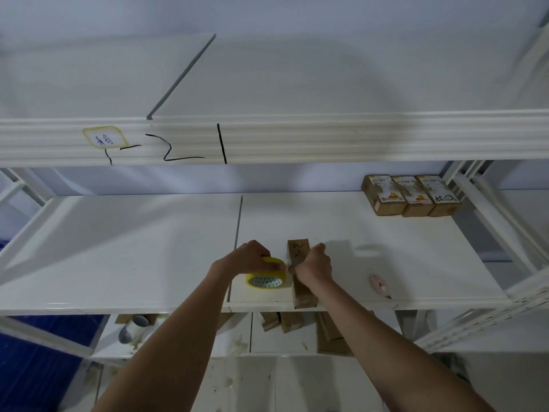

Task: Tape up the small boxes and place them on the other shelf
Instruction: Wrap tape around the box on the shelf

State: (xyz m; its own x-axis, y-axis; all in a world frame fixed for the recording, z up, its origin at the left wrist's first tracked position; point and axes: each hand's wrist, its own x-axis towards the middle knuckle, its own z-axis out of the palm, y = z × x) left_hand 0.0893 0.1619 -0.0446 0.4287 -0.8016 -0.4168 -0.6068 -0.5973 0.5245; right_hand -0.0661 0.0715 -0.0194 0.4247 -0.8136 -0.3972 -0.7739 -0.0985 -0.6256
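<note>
Hands (252, 257) on tape roll (266, 276), box (300, 273)

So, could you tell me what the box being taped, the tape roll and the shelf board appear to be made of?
The box looks like plain brown cardboard: matte, with handwritten marker on top. The tape roll, held by the left hand, seems to be glossy yellowish plastic tape; its core is patterned, material unclear. The shelf board appears smooth and white with a slight sheen, painted metal or laminate; I cannot tell which.

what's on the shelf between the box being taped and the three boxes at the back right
Nothing: in the head view the white shelf is bare between the box under the right hand and the three boxes. The pink object lies off to the side.
</note>
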